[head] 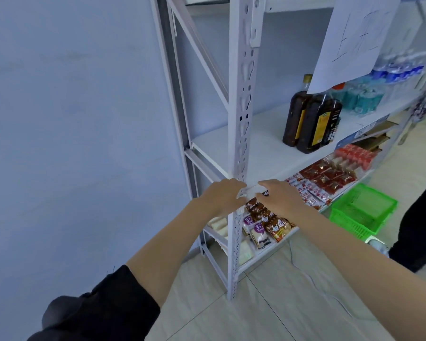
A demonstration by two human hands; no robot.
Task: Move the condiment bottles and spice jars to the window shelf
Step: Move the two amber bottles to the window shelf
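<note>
Two dark condiment bottles (312, 121) with yellow labels stand upright on the white middle shelf (251, 143) of a metal rack. A third bottle with a red cap (338, 87) shows behind them, half hidden by a hanging paper. My left hand (223, 195) and my right hand (278, 196) meet at the front post of the rack, just below that shelf's edge. Both hands pinch a small white object (252, 190) between them; what it is I cannot tell. No spice jars are visible.
The lower shelf holds several snack packets (268, 222) and red packs (330, 178). A green plastic basket (362, 210) sits on the tiled floor at the right. Water bottle packs (399, 70) fill the shelf's far end. A person in dark clothes (418, 230) stands at the right edge.
</note>
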